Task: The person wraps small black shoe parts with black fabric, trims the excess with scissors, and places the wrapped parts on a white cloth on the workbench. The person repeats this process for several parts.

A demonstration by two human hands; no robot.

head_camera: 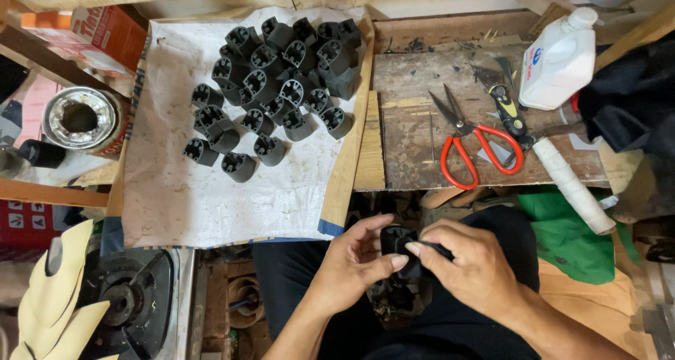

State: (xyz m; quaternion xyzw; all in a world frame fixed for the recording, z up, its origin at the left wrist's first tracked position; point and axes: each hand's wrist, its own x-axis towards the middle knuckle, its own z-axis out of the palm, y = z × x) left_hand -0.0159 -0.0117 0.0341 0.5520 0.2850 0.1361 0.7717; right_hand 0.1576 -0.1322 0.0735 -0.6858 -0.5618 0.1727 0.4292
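Between the two hands, low over the lap, a small black plastic part (401,251) is pinched from both sides: the left hand (355,261) curls around its left face with the thumb on top, and the right hand (471,265) closes its fingertips on the right edge, both equally near. Beyond the left hand, well apart, a heap of matching black parts (278,79) lies on a white woven sack (183,184); beyond the right, red-handled scissors (471,145) rest on a wooden board (415,156).

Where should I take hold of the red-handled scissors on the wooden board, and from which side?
Grip the red-handled scissors by the two red loops, coming from the near edge of the wooden board. The loops lie toward the person; the open blades point away, toward the back. The yellow-and-black utility knife crowds the right loop, so approach from the left loop's side.
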